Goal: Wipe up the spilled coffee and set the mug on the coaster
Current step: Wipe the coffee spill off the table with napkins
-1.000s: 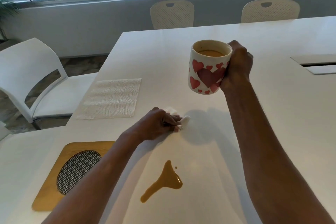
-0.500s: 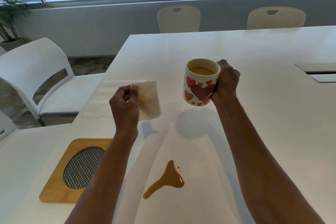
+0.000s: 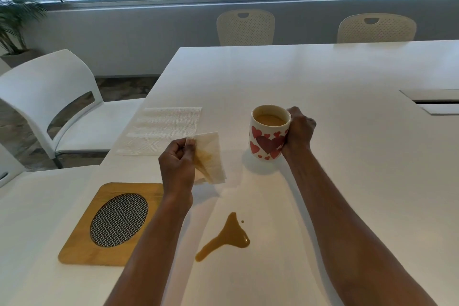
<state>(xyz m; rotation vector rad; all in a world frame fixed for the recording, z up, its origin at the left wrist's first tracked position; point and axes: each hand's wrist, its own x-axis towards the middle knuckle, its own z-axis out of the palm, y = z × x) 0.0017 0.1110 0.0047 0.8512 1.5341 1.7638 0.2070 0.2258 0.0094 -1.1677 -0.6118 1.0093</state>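
While R hand (image 3: 299, 131) grips mug (image 3: 269, 131) clear of spill (image 3: 227, 238), L hand (image 3: 176, 161) pinches stained napkin (image 3: 210, 156) above table (image 3: 347, 181), prob. ready to wipe.

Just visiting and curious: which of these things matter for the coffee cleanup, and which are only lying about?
Part of the job: spilled coffee, stained napkin in the left hand, mug in the right hand, wooden coaster.
Just lying about: unused paper towel, white chair, potted plant.
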